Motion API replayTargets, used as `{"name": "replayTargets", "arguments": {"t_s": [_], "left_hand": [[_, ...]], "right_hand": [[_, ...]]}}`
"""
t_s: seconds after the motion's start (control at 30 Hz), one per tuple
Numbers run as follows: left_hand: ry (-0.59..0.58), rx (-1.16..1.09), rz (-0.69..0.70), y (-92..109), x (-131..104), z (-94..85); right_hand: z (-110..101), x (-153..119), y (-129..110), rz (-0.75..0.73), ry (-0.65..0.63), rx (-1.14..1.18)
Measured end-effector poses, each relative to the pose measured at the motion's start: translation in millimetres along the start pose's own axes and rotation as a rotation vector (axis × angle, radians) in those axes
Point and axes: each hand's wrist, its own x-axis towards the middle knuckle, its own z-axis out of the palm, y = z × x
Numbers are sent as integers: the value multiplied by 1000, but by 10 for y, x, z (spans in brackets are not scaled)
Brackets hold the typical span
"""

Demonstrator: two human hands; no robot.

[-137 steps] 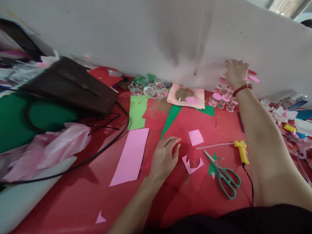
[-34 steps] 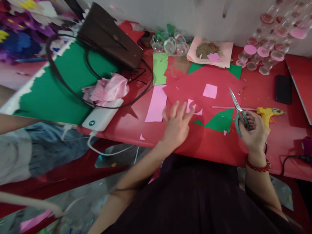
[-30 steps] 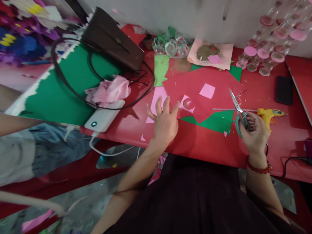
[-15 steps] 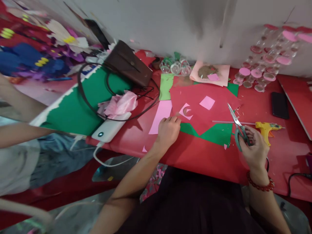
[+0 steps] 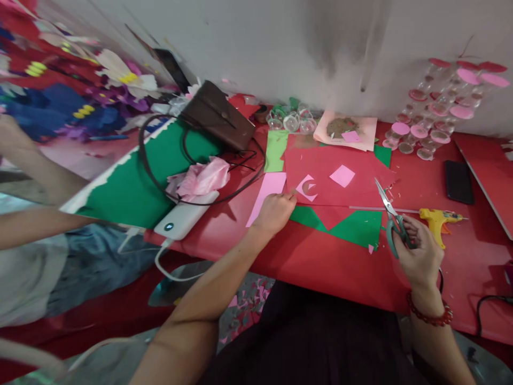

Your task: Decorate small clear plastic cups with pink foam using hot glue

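My right hand is wrapped around the grey-green handles of a pair of scissors, whose blades point away over the red paper. My left hand lies at the left edge of the red paper, fingers curled together. Its fingertips are close to a pink paper piece with a round cut-out; whether they pinch anything is hidden. A pink paper square rests on the red paper. Green paper shows underneath, and a pink strip lies beyond my left hand.
A yellow glue gun and black phone lie at the right. Stacked clear plastic cups stand behind. To the left are a brown bag, a white power bank and another person's arm. Pink scraps litter the floor.
The view has shifted slightly. The red paper's near edge looks different, with a straight edge now showing. A small pink scrap at the table's front edge is no longer seen. The scissors stay in my right hand.
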Motion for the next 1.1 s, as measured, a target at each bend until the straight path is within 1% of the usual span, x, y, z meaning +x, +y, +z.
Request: {"name": "replayTargets", "arguments": {"t_s": [0.07,0.13,0.23,0.33,0.4,0.47,0.53,0.6,0.67,0.73,0.8,0.87,0.93,0.97,1.1], "left_hand": [[-6,-1,19,-47,-14,29],[14,-35,29,-89,-91,81],[81,-81,13,-135,-268,176],[158,-114,8,-183,-406,226],[243,-142,-5,-225,-448,202],[315,-207,-55,-271,-454,134],[335,-289,-156,-318,-422,41],[322,-333,-292,-382,-330,-50],[325,-341,-407,-488,-153,-117],[372,-393,-432,-650,119,-150],[397,-481,-418,-852,459,-157],[395,-549,-454,-1050,824,-153],[335,-556,-459,-1202,1171,-156],[300,-544,-454,-1252,1330,-162],[286,-511,-491,-1321,1862,-191]], "right_hand": [[-1,-1,9,-4,2,5],[-1,0,18,-10,8,8],[2,2,27,-29,18,1],[4,1,7,-60,-11,-16],[2,-3,-29,-98,-60,-28],[1,-11,-69,-146,-148,-23],[3,-23,-99,-200,-252,-9],[11,-34,-105,-256,-334,0],[25,-43,-85,-317,-376,-15],[43,-48,-45,-372,-379,-46],[61,-49,2,-410,-365,-81],[77,-46,43,-433,-353,-109],[92,-40,71,-462,-331,-139],[99,-37,80,-475,-310,-155],[136,-36,91,-485,-237,-177]]}}
